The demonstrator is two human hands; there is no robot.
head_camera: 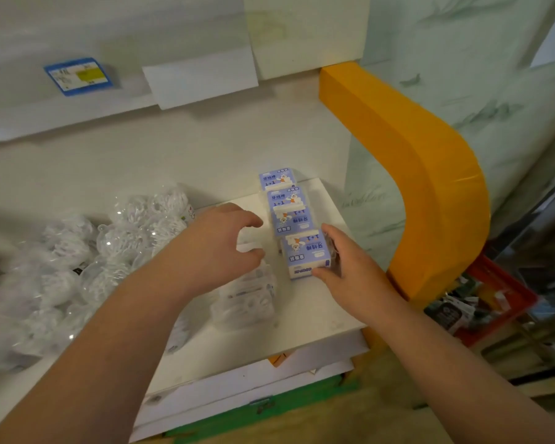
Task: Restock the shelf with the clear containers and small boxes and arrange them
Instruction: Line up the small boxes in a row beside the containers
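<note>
Three small blue-and-white boxes stand in a row on the white shelf point(318, 318), running from the back wall toward the front. My right hand point(340, 267) grips the nearest box point(305, 254) from its right side, thumb at the front corner. The middle box point(289, 210) and the far box point(276, 178) stand behind it. My left hand point(218, 245) hovers left of the row with fingers curled over a clear container point(249, 291) of white items; whether it holds anything is unclear. Several more clear containers point(119, 248) lie to the left.
An orange post point(430, 174) curves along the shelf's right end. A blue price tag point(79, 75) and a white card point(202, 80) hang on the shelf edge above. A red crate point(494, 302) of packets sits on the floor to the right. Lower shelf edges show below.
</note>
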